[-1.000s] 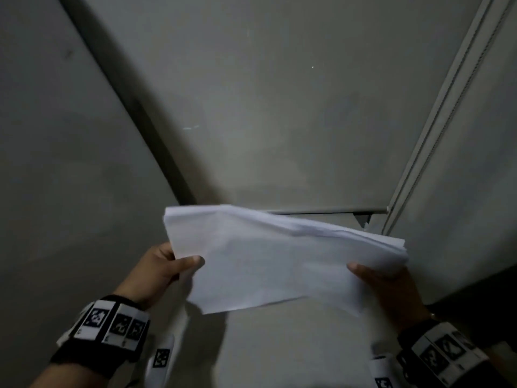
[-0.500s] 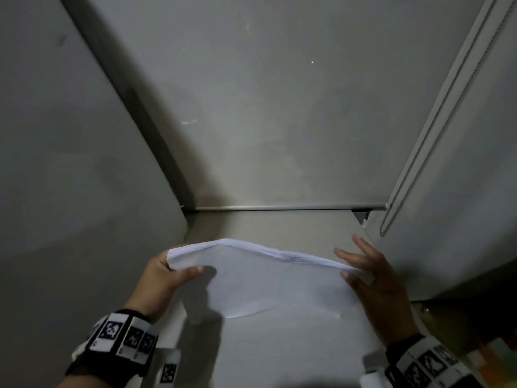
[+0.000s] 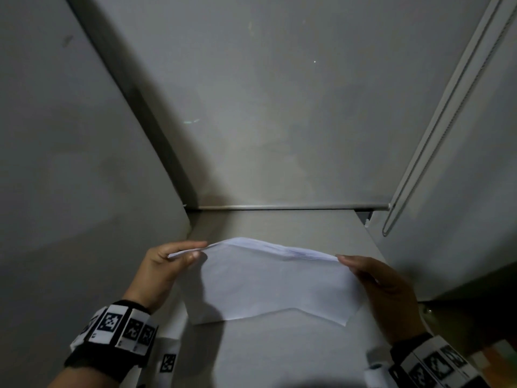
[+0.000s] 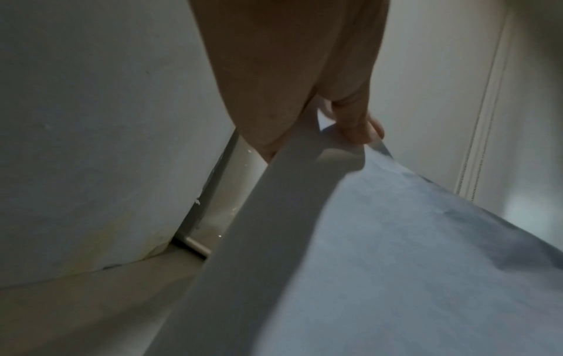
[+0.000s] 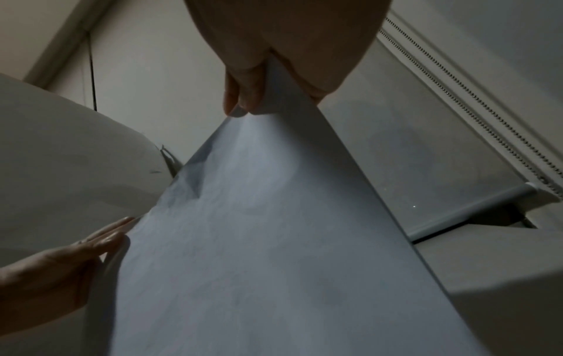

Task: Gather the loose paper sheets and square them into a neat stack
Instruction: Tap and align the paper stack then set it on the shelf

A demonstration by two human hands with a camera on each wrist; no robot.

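Both-handed, paper sheets (image 3: 275, 284) pinched: left hand (image 3: 165, 271) (top corner), right hand (image 3: 387, 292)

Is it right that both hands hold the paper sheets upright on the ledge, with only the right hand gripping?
Not quite: the left hand grips too, pinching the paper sheets at their top left corner, as the head view shows. The right hand holds the other end, and the sheets stand on the ledge.

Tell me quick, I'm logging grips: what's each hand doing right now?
Left hand: pinching the left end of the paper sheets.
Right hand: gripping the sheets' right end.
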